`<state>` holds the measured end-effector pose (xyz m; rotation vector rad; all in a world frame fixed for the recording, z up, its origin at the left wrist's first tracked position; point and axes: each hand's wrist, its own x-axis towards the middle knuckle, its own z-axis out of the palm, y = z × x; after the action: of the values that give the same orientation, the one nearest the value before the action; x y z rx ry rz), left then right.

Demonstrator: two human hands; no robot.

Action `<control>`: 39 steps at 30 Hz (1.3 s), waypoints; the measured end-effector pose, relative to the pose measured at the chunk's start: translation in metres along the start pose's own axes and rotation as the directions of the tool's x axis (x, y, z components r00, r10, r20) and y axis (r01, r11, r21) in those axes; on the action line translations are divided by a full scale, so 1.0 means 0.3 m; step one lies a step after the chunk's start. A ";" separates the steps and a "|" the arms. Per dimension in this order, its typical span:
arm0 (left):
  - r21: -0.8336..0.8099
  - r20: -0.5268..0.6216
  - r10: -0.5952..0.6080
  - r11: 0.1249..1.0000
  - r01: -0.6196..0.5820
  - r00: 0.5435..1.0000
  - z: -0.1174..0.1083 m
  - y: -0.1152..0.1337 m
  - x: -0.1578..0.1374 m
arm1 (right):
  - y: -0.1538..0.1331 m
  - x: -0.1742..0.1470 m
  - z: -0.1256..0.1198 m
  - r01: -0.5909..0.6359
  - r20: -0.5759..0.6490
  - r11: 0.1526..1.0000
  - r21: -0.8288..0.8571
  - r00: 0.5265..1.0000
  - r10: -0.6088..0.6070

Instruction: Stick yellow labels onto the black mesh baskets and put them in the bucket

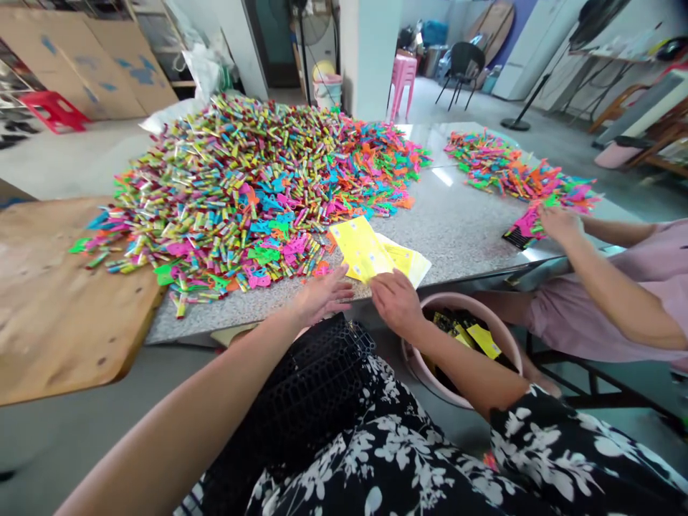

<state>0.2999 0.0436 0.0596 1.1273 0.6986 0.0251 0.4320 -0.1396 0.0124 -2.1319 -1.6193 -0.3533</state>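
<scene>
My left hand (325,295) is open above the table's front edge, fingers stretched to the right and holding nothing. Just below it, a stack of black plastic grid trays (301,380) leans on my lap. My right hand (396,301) has its fingertips on the near edge of a yellow printed card (359,245) and appears to grip it; the thumb is partly hidden. More yellow and white cards (413,259) lie fanned out under that one. Behind both hands rises a large heap of small coloured tubes with dark red ends (226,172), mixed with bright plastic pieces (263,254).
At right, a co-worker's hands (562,223) hold pink pieces over a black tray (517,236), beside a smaller colourful pile (499,168). A pink bucket (516,344) with black and yellow packs stands below the table edge. A wooden board (64,301) lies at left.
</scene>
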 end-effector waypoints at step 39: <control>0.540 0.153 0.497 0.682 -0.493 0.854 -0.059 0.079 -0.209 | -0.102 0.123 -0.196 -0.026 0.256 0.834 0.552 0.957 -0.139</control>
<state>0.2488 0.0464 0.1063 1.8792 0.3806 0.3051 0.4165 -0.1302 0.0861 -1.7373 -1.6789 0.3944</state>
